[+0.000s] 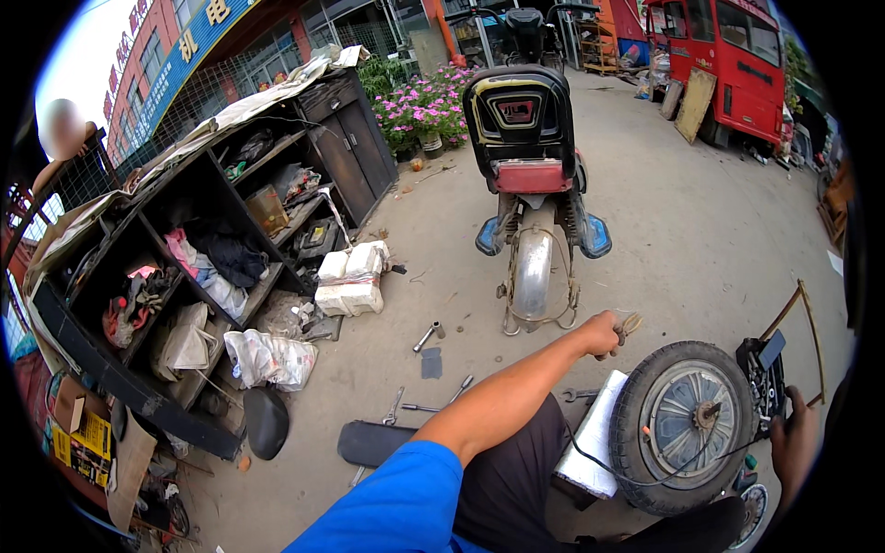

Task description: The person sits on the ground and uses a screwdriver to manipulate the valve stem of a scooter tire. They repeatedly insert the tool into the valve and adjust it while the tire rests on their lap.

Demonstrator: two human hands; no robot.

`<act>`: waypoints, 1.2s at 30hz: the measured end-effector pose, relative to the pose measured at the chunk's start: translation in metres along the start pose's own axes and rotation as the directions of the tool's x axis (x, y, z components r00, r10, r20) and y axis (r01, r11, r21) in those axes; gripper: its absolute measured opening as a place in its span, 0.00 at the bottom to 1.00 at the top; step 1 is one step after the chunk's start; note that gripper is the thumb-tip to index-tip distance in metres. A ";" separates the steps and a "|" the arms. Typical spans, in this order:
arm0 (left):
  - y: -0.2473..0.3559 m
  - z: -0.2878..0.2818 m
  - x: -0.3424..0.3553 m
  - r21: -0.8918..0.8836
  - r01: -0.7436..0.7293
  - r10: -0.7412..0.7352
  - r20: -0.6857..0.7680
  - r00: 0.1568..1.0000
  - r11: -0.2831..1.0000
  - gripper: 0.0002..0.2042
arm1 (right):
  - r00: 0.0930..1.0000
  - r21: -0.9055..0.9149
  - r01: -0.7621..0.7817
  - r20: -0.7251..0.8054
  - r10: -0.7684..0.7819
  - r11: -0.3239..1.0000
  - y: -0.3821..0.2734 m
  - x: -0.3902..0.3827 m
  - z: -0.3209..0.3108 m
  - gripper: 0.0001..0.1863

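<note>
My left hand grips a small tan brush-like object out in front of me, below the scooter's rear fork. My right hand, at the far right, is curled beside an open black tool case; what it holds is hidden. A detached wheel with a metal hub and cable lies before my right knee, next to a silver-wrapped block. The scooter stands ahead with its bare rear fender hanging between blue footpegs. An open-end wrench lies by the block.
An open dark cabinet full of clutter lines the left, with white foam pieces, a black seat and loose tools beside it. Flowers stand behind. A red vehicle is at back right; another person is at far left.
</note>
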State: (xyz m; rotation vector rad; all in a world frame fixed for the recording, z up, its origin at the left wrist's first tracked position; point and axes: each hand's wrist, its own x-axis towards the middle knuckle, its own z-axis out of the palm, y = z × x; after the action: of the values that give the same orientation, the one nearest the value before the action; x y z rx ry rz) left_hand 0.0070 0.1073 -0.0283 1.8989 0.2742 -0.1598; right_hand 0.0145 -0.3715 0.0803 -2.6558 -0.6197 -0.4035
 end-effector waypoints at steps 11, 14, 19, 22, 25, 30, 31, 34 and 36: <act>0.003 0.001 -0.001 -0.017 0.010 -0.010 -0.004 1.000 1.000 0.10 | 0.977 0.214 -0.082 0.213 0.035 0.973 0.012 0.003 -0.016 0.24; -0.003 0.000 0.003 -0.022 -0.006 0.006 0.006 1.000 1.000 0.10 | 0.992 0.082 0.006 0.122 -0.016 0.997 0.030 0.003 -0.005 0.22; -0.004 0.000 0.002 -0.007 -0.013 0.013 -0.002 1.000 1.000 0.10 | 0.992 -0.085 0.091 0.089 -0.084 0.992 0.026 0.005 -0.008 0.18; -0.004 -0.001 0.001 -0.017 -0.010 0.010 -0.001 1.000 1.000 0.10 | 0.999 -0.137 0.037 0.022 -0.034 0.990 0.018 0.004 0.001 0.16; 0.002 -0.002 -0.004 0.048 0.001 -0.001 -0.006 1.000 0.999 0.10 | 0.995 -0.052 0.051 -0.088 -0.055 0.997 0.009 0.004 0.013 0.14; 0.003 -0.002 -0.005 0.027 -0.005 0.005 -0.003 1.000 1.000 0.10 | 0.943 0.385 -0.302 0.256 0.214 0.872 0.017 0.018 0.004 0.17; 0.002 -0.002 -0.005 0.026 -0.009 0.009 -0.003 1.000 1.000 0.10 | 0.921 0.453 -0.353 0.323 0.219 0.818 0.012 0.018 -0.003 0.19; 0.002 -0.002 -0.004 0.015 -0.002 0.002 -0.007 1.000 1.000 0.10 | 0.907 0.560 -0.377 0.384 0.173 0.738 0.011 0.017 -0.011 0.22; 0.003 -0.002 -0.004 0.004 0.006 -0.006 -0.003 1.000 1.000 0.11 | 0.918 0.584 -0.334 0.378 0.117 0.740 0.015 0.016 -0.013 0.23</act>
State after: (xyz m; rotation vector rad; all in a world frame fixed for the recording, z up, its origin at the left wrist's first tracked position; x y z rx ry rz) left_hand 0.0036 0.1077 -0.0242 1.9025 0.2822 -0.1618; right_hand 0.0325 -0.3836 0.0934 -2.0847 -0.4055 0.2880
